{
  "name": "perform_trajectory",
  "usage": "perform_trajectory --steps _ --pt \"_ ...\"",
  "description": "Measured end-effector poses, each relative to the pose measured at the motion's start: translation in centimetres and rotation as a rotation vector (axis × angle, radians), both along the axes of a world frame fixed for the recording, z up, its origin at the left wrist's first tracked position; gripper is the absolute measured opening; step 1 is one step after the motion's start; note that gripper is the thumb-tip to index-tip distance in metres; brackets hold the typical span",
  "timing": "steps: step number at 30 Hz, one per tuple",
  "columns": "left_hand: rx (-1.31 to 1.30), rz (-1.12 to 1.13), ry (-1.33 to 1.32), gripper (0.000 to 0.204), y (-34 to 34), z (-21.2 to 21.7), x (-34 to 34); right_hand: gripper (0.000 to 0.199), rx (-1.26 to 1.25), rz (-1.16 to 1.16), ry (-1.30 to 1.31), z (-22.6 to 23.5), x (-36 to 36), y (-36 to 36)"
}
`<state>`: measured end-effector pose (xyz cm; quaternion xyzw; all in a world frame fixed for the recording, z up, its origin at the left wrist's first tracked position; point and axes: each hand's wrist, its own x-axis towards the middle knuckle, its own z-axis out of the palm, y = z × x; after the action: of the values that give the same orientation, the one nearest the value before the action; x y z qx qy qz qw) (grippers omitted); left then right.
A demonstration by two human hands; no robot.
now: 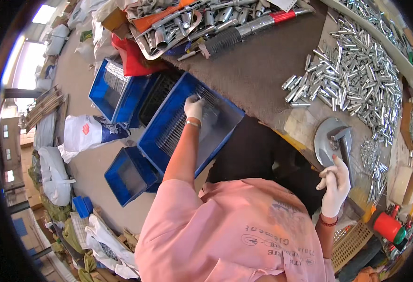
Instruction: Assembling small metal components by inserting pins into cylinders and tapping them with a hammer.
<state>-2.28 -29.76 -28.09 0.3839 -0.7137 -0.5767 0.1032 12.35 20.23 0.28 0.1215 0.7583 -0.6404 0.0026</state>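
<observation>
My left hand [194,109], in a white glove with bare-looking greyish fingertips, reaches down into a large blue plastic bin [224,136]. Its fingers are curled at a row of thin metal rods [171,134] lying side by side there; what they pinch, if anything, is too small to make out. On the right, my right hand [334,188], also white-gloved, hovers by the table edge with fingers loosely bent and apart, nothing visible in them. Just beyond it stands a round metal plate [323,143] with an angled metal bar [344,148] on top.
A big heap of shiny metal sleeves [352,75] covers the table's right side. Tools and sockets [216,19] crowd its far end, beside a ratchet-like tool with a red band [258,27]. Smaller blue bins [129,176] and a white sack [86,134] stand left. A yellow crate [354,244] is lower right.
</observation>
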Motion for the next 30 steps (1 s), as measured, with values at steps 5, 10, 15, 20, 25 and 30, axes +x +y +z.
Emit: perform_trajectory --steps 5,10,15,20,25,30 --pt "-0.231 0.042 -0.124 0.049 -0.8 -7.6 -5.5 0.050 0.034 -0.029 -0.029 0.0 0.1 -0.4" --pt "-0.722 -0.121 -0.251 0.051 -4.7 -11.4 -7.1 0.050 0.024 0.005 -0.014 0.2 0.5 0.6" --pt "-0.812 -0.014 -0.159 0.043 -3.0 -8.1 -5.0 0.046 -0.058 0.058 -0.017 0.1 0.2 0.6" --pt "-0.345 0.239 0.497 0.020 -4.7 3.9 -2.7 0.043 -0.127 0.139 -0.024 -0.1 -0.5 0.4" --pt "-0.429 -0.204 0.668 0.008 11.7 25.0 -2.1 0.035 -0.117 0.086 -0.023 0.4 0.4 1.0" --pt "-0.699 -1.076 0.737 0.024 23.4 31.7 -1.4 0.028 0.147 0.199 0.106 0.4 -0.5 0.7"
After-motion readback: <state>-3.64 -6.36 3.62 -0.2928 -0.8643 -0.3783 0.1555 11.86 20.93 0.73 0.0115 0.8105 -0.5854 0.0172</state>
